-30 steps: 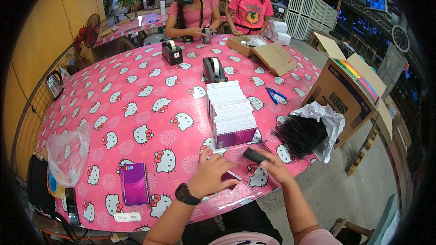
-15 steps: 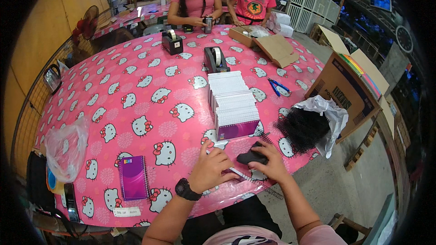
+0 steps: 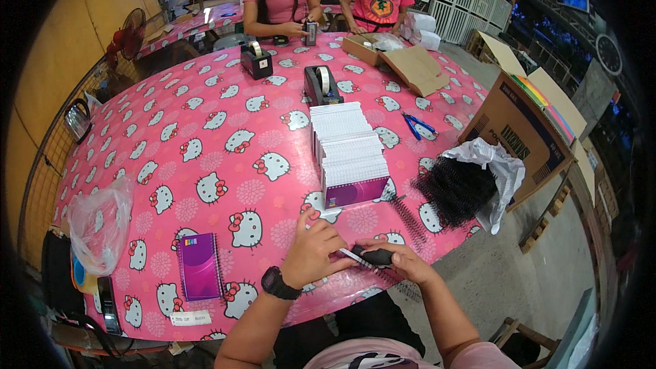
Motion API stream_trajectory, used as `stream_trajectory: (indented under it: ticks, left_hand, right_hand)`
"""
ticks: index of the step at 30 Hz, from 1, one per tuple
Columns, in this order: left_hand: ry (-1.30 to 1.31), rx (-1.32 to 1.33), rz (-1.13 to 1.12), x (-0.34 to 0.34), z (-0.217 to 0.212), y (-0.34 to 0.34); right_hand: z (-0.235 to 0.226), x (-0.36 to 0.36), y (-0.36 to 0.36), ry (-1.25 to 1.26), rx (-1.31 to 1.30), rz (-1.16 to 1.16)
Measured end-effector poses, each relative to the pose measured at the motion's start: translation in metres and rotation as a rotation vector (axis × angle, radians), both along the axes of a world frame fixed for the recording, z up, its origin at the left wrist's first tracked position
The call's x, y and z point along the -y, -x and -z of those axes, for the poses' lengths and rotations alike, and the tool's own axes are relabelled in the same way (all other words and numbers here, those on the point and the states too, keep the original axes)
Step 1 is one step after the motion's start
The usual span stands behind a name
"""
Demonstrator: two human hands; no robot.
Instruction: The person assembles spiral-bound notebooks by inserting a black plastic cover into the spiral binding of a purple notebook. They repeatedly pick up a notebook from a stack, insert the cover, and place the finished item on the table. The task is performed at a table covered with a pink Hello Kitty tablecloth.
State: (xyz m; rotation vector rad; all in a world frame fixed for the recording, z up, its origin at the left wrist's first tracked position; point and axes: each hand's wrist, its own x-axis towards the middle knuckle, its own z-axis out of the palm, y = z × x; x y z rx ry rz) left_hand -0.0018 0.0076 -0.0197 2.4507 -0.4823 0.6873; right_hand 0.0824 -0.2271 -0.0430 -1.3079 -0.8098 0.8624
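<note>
L hand has its grip closed on a pad at the near edge of the bench, thumb and fingers bearing on it; R hand has its grip closed round a blk tool, which sits right at the pad's spine side. A coil runs along that side, its tail sticking out toward the person's R. Progress, as far as I can judge: one bound pad lies flat on its own, L of the hands, coil down its R edge, so that one looks done; the pad in hand looks part-way. The stack just beyond the hands shows no coils on the sides in view, so prob. most of the work is left. A spare coil lies R of the stack, and a big coil heap sits in white paper next to the carton. Blue pliers lie apart, untouched. Hard to make out: how many holes the coil is thru, as fingers and tool cover the spine; most of the pad's cover, under L hand; exact type of tool; no. of pads in the stack, too tight to count. Co-worker's hands are at a small dark item, too far off to ID.
</note>
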Motion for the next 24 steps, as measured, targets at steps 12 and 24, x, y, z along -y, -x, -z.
stream_trajectory:
  ticks: [12, 24]
  left_hand:
    - [0.009, -0.005, 0.043, -0.002, 0.003, 0.0]
    - [0.023, -0.02, 0.028, -0.005, 0.0, 0.0]
  right_hand:
    - [-0.026, -0.001, -0.005, 0.188, 0.399, 0.146]
    - [-0.044, -0.012, -0.01, 0.001, 0.214, 0.016]
